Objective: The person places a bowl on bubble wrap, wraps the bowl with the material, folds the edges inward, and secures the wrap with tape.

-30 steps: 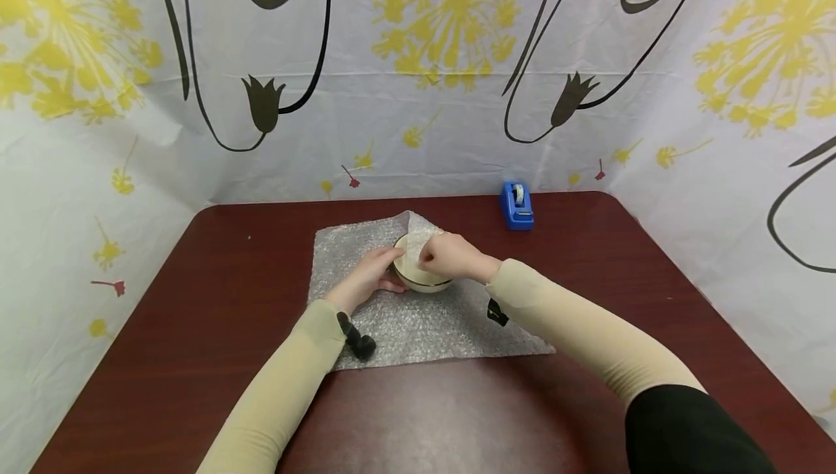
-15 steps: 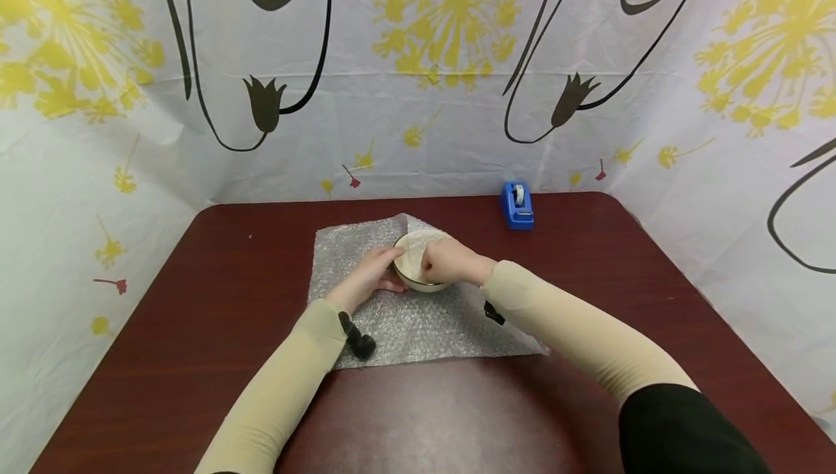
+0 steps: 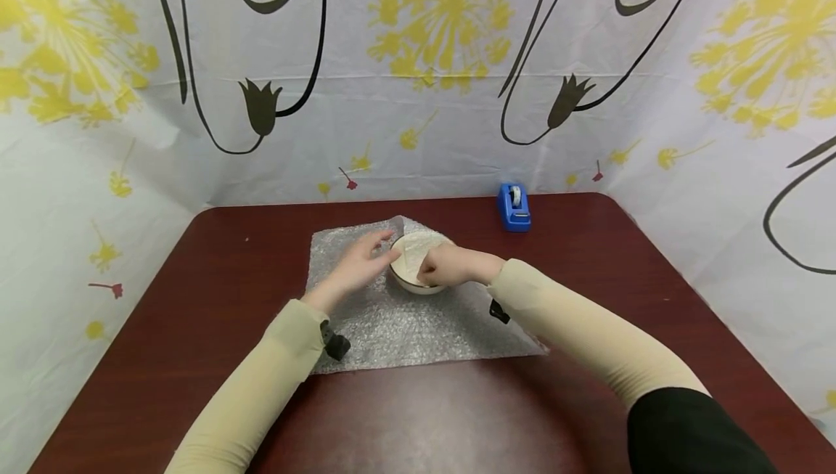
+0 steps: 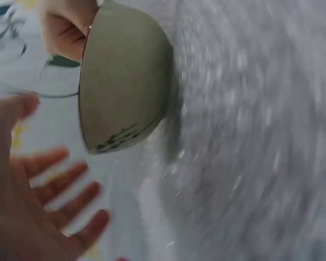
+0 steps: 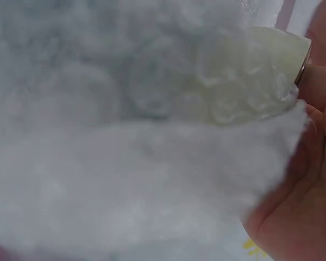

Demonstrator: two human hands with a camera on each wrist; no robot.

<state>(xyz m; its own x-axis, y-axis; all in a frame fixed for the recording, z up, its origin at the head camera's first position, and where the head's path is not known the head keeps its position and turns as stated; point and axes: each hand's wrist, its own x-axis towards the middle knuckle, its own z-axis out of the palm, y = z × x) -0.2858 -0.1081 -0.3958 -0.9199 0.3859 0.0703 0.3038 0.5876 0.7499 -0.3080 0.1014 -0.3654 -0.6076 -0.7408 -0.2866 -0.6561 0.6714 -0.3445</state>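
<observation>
A cream bowl [image 3: 413, 287] with a dark rim stands on a sheet of bubble wrap [image 3: 431, 336]. One corner of the sheet is folded across the bowl's mouth and into it. My right hand [image 3: 453, 265], fingers curled, holds that corner down inside the bowl near the rim; its fingertips are hidden. In the right wrist view, bubble wrap [image 5: 125, 179] fills most of the picture beside the palm [image 5: 299, 201]. My left hand [image 3: 359, 262] hovers left of the bowl, fingers spread. The left wrist view shows this hand [image 4: 38, 201] apart from the bowl [image 4: 125, 76], whose outside carries a dark leafy pattern.
A blue tape dispenser [image 3: 514, 207] stands at the back edge of the dark red-brown table [image 3: 228, 278], right of the bubble wrap. Behind and beside the table hangs a white cloth [image 3: 366, 96] with yellow and dark flower prints.
The corner of bubble wrap has been brought down into the bowl by my right hand. My left hand has let go of the bowl's side and moved up and left.
</observation>
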